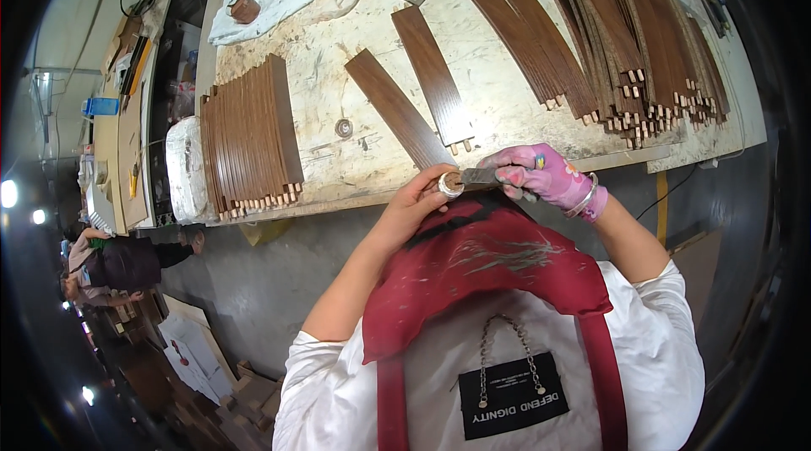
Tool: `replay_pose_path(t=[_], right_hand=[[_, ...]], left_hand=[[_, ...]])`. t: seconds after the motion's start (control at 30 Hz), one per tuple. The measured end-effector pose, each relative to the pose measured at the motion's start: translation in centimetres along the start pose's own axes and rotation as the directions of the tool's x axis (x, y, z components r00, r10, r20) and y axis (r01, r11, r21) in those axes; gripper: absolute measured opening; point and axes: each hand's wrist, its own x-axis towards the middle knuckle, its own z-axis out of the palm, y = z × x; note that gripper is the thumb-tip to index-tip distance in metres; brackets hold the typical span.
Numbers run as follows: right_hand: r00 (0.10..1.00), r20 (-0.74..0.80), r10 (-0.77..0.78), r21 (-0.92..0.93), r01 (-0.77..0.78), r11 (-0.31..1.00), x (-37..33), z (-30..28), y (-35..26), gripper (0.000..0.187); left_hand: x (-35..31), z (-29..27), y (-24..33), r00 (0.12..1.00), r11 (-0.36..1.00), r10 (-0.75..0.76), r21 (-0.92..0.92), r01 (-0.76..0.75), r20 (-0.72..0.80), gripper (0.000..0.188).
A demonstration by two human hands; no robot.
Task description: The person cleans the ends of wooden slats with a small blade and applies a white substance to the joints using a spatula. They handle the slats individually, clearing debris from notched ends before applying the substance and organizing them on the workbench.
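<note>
— What is the left hand (pixel 420 196) doing?
— It's curling, mostly closed, around a small round tin (pixel 451 186) by the table's (pixel 321 71) near edge.
— And the right hand (pixel 541 176)?
— Wearing a pink glove (pixel 564 185), it's pinching a scraper (pixel 479 175), whose end is sitting right at the tin.
— What's lying beyond?
— Two boards (pixel 399 105) are lying just past the tin.

Long, flat brown wooden slats (pixel 429 71) look smooth with a satin sheen; the off-white tabletop (pixel 325 79) is matt and stained, the flat grey blade (pixel 480 176) metallic, the pink floral glove (pixel 556 181) cloth.
</note>
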Motion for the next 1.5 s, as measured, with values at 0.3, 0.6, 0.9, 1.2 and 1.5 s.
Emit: replay_pose_path(t=[0.3, 0.6, 0.9, 1.2, 1.5], right_hand=[[0.986, -0.163, 0.031, 0.2, 0.002, 0.98, -0.7, 1.9, 1.0, 0.039], [0.866, -0.499, 0.042, 0.343, 0.153, 0.927, 0.4, 6.9, 6.2, 0.038], [0.661, -0.665, -0.347, -0.272, 0.219, 0.937, 1.6, 9.1, 10.2, 0.038], [0.664, -0.615, -0.424, -0.46, 0.135, 0.878, 1.3, 9.4, 8.7, 0.034], [0.69, -0.519, -0.505, -0.691, 0.009, 0.723, 0.7, 9.1, 7.7, 0.031]], left_hand=[[0.3, -1.6, 0.9, 0.997, 0.997, 0.058, -0.038, -0.06, -0.045, 0.042], [5.5, -4.2, 4.7, 0.957, 0.954, 0.28, 0.133, -0.268, -0.074, 0.039], [7.9, -4.6, 3.4, 0.96, 0.936, 0.279, 0.228, -0.269, -0.01, 0.042], [8.0, -4.8, 3.5, 0.955, 0.939, 0.295, 0.181, -0.293, 0.014, 0.043], [8.1, -4.7, 3.3, 0.952, 0.937, 0.306, 0.185, -0.297, -0.021, 0.037]])
